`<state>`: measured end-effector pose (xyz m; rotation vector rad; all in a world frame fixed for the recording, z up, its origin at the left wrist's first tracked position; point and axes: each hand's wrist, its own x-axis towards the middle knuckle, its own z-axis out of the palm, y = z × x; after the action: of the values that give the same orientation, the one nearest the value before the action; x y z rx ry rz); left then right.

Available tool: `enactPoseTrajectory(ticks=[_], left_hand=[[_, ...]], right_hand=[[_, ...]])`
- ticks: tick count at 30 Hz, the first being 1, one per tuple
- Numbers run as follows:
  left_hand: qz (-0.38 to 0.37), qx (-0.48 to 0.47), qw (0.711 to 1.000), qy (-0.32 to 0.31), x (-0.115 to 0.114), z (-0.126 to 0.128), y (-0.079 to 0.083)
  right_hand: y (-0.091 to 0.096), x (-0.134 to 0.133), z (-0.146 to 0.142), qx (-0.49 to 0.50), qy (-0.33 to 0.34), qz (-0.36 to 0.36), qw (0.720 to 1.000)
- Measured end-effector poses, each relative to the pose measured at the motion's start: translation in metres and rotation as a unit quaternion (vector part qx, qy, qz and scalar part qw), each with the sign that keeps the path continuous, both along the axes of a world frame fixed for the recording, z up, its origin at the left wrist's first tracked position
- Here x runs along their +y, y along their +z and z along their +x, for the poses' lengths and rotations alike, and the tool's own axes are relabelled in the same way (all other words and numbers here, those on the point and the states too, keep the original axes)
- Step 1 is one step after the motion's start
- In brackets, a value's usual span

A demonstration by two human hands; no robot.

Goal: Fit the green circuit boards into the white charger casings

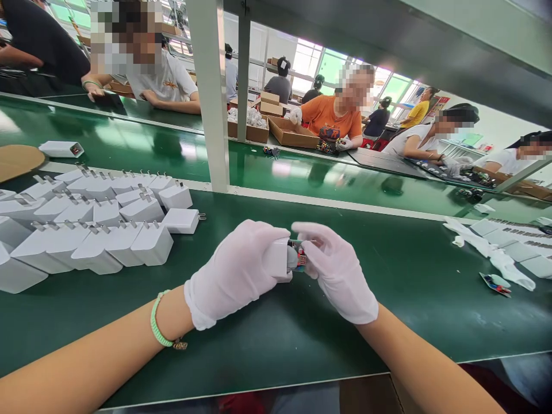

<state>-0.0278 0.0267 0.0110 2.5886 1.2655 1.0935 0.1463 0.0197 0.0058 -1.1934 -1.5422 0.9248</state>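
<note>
Wrapped in a white glove, my left hand [239, 267] is closed round a white charger housing [278, 259] above the green table. A small circuit board [297, 256] with colourful components sticks partly out of the housing's open right end. My right hand [338, 267], also gloved, pinches the outer end of that board between thumb and fingers. Part of the board is hidden by the fingers and the housing. To the left stand several white chargers [149, 244] in rows, most with their metal prongs pointing up.
A loose circuit board [495, 284] and white gloves [511, 267] lie at the right, beside more white housings [532, 253]. A single housing [62, 149] sits on the far green belt [172, 138]. A white post [211, 98] rises ahead. Several co-workers sit across the line.
</note>
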Motion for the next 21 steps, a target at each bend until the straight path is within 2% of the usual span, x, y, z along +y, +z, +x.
enactPoseTrajectory(ticks=[3,6,10,15,21], left_hand=[[-0.087,-0.012,0.996,-0.006,0.002,-0.004,0.002],[-0.134,-0.041,0.99,-0.003,0.003,-0.007,0.006],[-0.128,-0.061,0.989,-0.035,0.002,-0.007,0.011],[-0.1,-0.075,0.99,-0.064,-0.001,-0.008,0.011],[-0.076,-0.073,0.992,-0.075,0.001,-0.012,0.007]], right_hand=[[0.002,-0.001,0.002,-0.035,0.03,0.031,0.998],[-0.004,-0.002,0.002,-0.049,0.074,0.117,0.989],[-0.012,-0.005,0.004,-0.097,0.067,0.19,0.975],[-0.006,-0.009,0.01,-0.095,0.076,0.262,0.957],[-0.003,-0.008,0.012,-0.115,0.079,0.238,0.961]])
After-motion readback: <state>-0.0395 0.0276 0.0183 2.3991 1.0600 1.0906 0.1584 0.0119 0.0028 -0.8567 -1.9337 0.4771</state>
